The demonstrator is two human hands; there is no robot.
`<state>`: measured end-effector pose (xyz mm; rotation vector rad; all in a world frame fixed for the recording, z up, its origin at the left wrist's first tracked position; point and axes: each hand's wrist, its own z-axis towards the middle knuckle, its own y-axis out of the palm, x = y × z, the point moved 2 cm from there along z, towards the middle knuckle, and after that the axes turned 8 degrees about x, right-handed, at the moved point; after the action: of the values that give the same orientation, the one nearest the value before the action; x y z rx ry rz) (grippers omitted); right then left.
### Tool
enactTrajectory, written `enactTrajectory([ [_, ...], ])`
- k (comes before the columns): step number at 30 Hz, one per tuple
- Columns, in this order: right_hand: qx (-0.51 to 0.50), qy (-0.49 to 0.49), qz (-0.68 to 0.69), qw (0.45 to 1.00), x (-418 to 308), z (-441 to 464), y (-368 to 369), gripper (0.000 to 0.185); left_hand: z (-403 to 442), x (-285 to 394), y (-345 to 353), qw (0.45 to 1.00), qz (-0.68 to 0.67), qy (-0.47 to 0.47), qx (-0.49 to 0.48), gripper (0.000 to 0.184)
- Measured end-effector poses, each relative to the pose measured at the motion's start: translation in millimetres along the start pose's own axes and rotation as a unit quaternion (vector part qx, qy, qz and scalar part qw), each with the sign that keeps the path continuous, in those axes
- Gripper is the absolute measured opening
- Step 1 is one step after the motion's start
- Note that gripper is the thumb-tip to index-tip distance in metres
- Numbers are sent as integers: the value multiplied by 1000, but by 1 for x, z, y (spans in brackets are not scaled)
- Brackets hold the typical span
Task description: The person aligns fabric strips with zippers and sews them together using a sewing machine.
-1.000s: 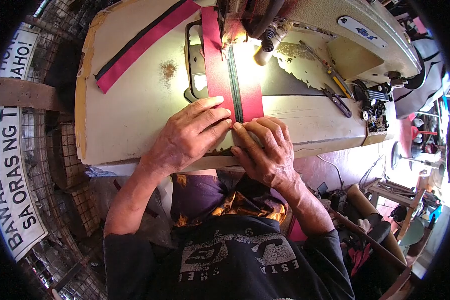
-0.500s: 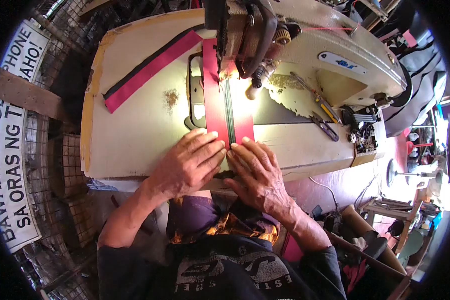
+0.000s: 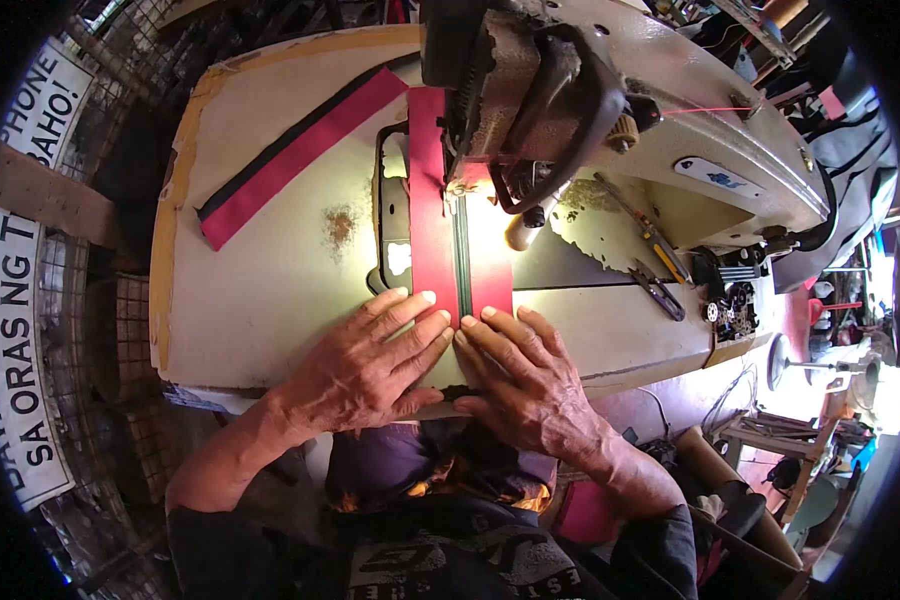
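Observation:
Under the head of a sewing machine (image 3: 510,105) lies red fabric (image 3: 433,250) with a dark zipper (image 3: 461,255) running lengthwise along it. My left hand (image 3: 365,355) rests on the fabric's near left part, fingers stretched out and fingertips pressing down beside the zipper. On the near right part, my right hand (image 3: 525,385) lies flat with its fingers extended, its index finger close to the zipper's edge. The two hands almost meet at the zipper. The lamp-lit presser foot area (image 3: 460,187) sits over the fabric's far part; the needle itself is hard to make out.
Another red strip with a black edge (image 3: 305,160) lies on the machine table (image 3: 270,290) at the left. To the right are a yellow-handled screwdriver (image 3: 660,245), thread snips (image 3: 658,295) and a bobbin winder (image 3: 735,300). Wire mesh with a lettered sign (image 3: 25,340) stands at far left.
The whole view has shifted, so the machine head shows lower and further right. Both hands keep about the same place on the red fabric.

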<state>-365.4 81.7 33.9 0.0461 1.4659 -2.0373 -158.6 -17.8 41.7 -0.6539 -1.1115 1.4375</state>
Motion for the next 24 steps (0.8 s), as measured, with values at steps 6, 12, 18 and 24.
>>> enactTrajectory([
  [6,-12,-2,-4,1000,9,16,-1,67,7,-16,-1,1000,0,-3,-1,60],
  [12,-18,-8,-18,1000,19,31,-1,70,13,-34,1,1000,-3,-10,1,66],
  [18,-31,0,-35,999,30,45,0,69,21,-48,1,1000,-2,-3,7,67],
  [24,-28,3,-24,999,43,61,1,71,31,-64,-1,1000,-6,-1,-12,66],
])
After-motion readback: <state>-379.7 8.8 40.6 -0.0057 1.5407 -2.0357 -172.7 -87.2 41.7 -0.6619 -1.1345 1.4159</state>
